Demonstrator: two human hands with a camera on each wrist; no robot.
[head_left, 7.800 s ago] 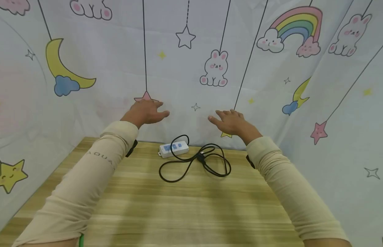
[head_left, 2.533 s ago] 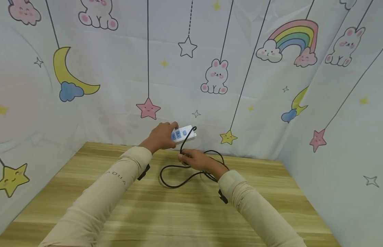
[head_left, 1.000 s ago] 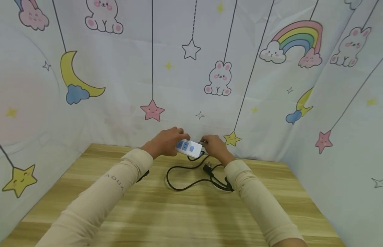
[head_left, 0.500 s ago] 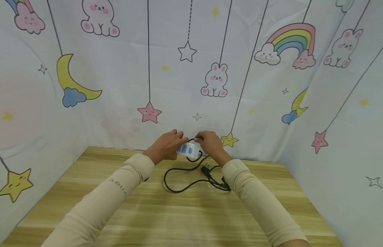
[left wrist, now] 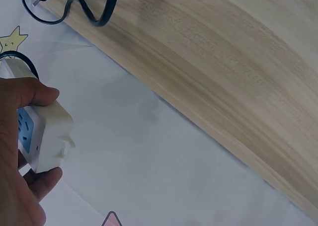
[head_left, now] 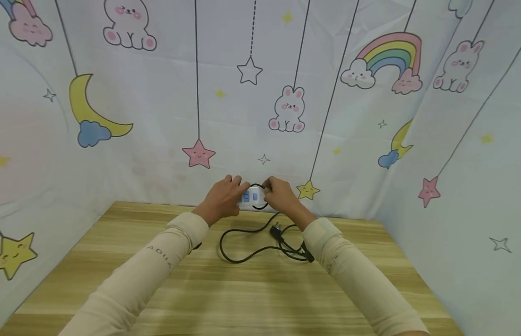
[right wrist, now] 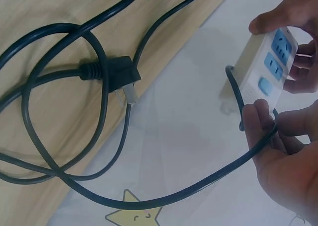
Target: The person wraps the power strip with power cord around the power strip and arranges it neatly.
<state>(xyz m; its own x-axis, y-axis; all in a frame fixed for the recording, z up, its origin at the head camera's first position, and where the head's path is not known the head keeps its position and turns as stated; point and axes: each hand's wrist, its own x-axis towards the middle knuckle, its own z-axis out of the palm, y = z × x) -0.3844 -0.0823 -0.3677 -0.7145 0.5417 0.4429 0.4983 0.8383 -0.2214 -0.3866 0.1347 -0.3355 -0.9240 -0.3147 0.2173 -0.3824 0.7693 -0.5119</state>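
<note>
A small white power strip (head_left: 255, 196) with blue sockets is held up against the cloth backdrop, past the table's far edge. My left hand (head_left: 221, 198) grips its left end between thumb and fingers, which hides part of the sockets. At the other end, my right hand (head_left: 285, 196) pinches the black cord (right wrist: 134, 205). In the right wrist view the cord bends round the strip's switch end, passing behind it and back up to my fingertips. The rest of the cord lies in loose loops on the table, with its black plug (right wrist: 121, 73) near the far edge.
The wood-grain table (head_left: 260, 298) spreads out below both arms. A white cloth backdrop (head_left: 159, 116) printed with stars, rabbits and moons closes off the back and both sides.
Both hands were open above the table and the strip lay on it. Since then my left hand has lifted the strip, and my right hand has brought the cord round its end.
</note>
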